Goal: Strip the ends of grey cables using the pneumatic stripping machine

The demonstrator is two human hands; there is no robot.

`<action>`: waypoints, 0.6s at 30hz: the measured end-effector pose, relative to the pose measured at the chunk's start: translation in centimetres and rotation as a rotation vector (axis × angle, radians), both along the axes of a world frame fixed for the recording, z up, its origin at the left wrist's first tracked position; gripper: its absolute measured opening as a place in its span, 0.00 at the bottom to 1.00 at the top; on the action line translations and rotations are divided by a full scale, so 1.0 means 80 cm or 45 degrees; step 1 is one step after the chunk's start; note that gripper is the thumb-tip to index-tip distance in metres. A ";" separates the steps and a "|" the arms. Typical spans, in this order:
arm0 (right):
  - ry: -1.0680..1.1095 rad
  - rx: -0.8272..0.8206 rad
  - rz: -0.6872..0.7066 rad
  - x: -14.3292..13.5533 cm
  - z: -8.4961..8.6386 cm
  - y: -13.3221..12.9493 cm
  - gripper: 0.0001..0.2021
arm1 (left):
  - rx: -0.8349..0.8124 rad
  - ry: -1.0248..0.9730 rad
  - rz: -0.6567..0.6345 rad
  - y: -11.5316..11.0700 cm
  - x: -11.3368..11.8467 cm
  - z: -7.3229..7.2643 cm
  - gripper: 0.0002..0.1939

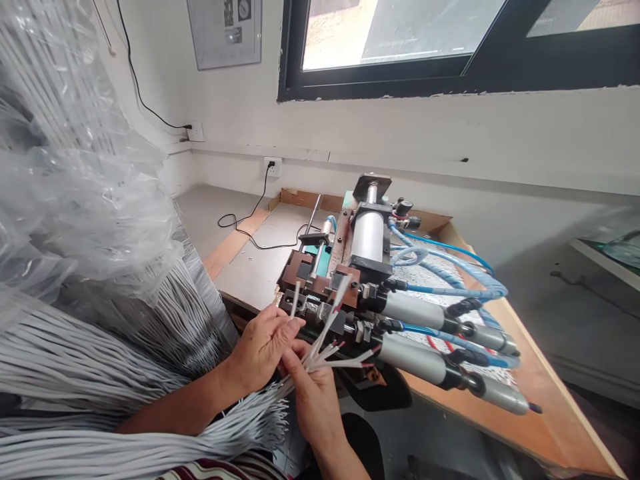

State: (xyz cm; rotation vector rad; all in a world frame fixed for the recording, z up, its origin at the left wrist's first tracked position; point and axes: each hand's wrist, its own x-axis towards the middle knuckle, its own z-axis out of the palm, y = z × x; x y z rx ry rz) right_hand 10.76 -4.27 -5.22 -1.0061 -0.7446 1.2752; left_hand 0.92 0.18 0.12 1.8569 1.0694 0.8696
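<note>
My left hand (265,347) pinches a single grey-white cable (295,300) between thumb and fingers, its end pointing up at the front of the machine. Just beside it, my right hand (317,397) is closed round a small bunch of similar cables (325,347). Their ends fan out up and to the right, and some show red tips. Close in front of both hands stands a pneumatic machine (320,283) with brown metal blocks and silver cylinders (370,233). Whether the single cable touches the machine I cannot tell.
Large bundles of grey cables (90,347) lie at the left and across my lap, partly under clear plastic wrap (90,193). Blue air hoses (450,290) run over the wood-edged bench (560,427). A black power cord (260,247) crosses the bench. Behind are a wall and window (400,80).
</note>
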 end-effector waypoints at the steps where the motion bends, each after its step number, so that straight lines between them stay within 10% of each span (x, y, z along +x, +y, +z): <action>1: -0.002 -0.019 -0.052 0.000 -0.003 0.000 0.11 | 0.000 -0.014 0.008 0.000 0.000 0.000 0.22; 18: 0.129 -0.065 -0.293 0.002 -0.009 0.003 0.12 | -0.030 -0.103 0.101 0.003 0.003 0.001 0.21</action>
